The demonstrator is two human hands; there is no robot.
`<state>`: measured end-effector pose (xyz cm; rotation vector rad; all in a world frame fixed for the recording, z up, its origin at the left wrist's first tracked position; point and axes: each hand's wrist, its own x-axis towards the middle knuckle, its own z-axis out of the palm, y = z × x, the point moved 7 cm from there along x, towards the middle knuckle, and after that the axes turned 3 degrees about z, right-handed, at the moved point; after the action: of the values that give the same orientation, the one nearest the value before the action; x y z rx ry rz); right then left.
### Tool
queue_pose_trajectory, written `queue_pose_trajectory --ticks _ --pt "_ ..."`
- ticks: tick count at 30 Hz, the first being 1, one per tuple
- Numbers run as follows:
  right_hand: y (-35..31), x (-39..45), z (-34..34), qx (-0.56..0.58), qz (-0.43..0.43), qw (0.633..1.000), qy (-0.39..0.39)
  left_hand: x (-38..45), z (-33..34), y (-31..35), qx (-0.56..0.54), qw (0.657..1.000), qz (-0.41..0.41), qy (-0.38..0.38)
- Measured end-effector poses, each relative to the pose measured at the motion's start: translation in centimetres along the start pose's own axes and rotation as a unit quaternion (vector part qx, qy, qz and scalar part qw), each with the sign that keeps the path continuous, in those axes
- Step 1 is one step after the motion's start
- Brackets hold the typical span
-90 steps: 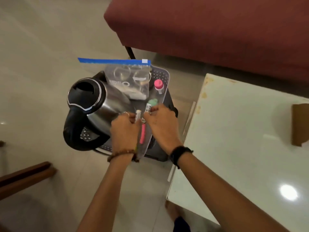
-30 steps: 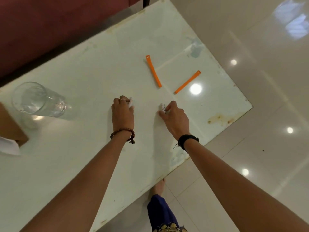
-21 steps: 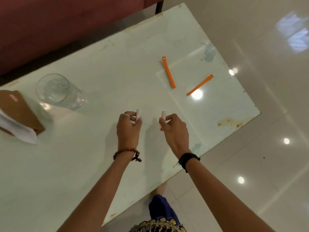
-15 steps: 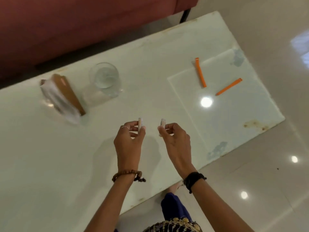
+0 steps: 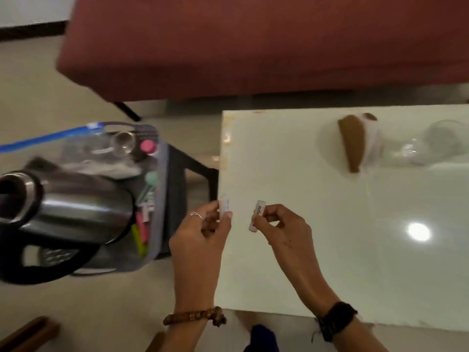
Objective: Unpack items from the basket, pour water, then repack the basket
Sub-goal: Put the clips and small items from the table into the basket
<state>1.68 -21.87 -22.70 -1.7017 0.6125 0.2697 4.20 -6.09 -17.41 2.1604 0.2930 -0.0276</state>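
Pale glossy floor tiles run under a dark red sofa (image 5: 253,41) along the top, and a white glass-topped table (image 5: 330,250) fills the right side. My left hand (image 5: 200,237), with a ring and a brown bead bracelet, pinches a small white cylinder (image 5: 224,208) upright between thumb and fingers, right over the table's left edge. My right hand (image 5: 281,227), black band at the wrist, pinches a second small white cylinder with black lettering (image 5: 257,215), just beside the first but apart from it, above the table near that same edge. On the floor to the left of the table stands the grey perforated plastic basket (image 5: 162,199). Lying in it is a stainless steel electric kettle with a black handle (image 5: 76,212), a clear zip bag with a blue seal strip (image 5: 96,146) holding what look like glasses, a pink-capped bottle (image 5: 147,146) and some pink and yellow-green pens (image 5: 140,232). Near the table's far edge stand a brown tissue holder (image 5: 351,143) and a blurred clear drinking glass (image 5: 441,141)
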Motion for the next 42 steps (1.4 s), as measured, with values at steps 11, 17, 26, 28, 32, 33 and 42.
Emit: queue_pose_trajectory --ticks 11,17,26,28,32,33,42 --pt "-7.1 3.0 21.0 -0.142 -0.094 0.974 -0.151 7.1 -12.4 -13.4 0.195 0.971 -0.123 0.063" --pt "-6.3 3.9 25.3 -0.366 -0.163 0.904 -0.150 8.1 -9.7 -18.3 0.193 0.966 -0.169 -0.028" --pt "-5.7 3.3 30.0 -0.593 -0.245 0.752 -0.149 8.4 -7.4 -20.2 0.224 0.958 -0.156 -0.084" --pt "-5.5 3.9 30.4 -0.611 -0.240 0.741 -0.141 8.5 -7.1 -20.5 0.220 0.960 -0.150 -0.085" --pt "-5.2 4.9 30.7 -0.625 -0.233 0.732 -0.142 8.7 -7.2 -21.2 0.215 0.958 -0.166 -0.090" --pt "-5.3 5.0 30.7 -0.626 -0.236 0.730 -0.140 8.7 -7.3 -21.3 0.209 0.959 -0.170 -0.091" --pt "-6.5 3.4 25.8 -0.457 -0.297 0.825 -0.150 7.6 -8.7 -18.7 0.116 0.986 -0.117 -0.033"
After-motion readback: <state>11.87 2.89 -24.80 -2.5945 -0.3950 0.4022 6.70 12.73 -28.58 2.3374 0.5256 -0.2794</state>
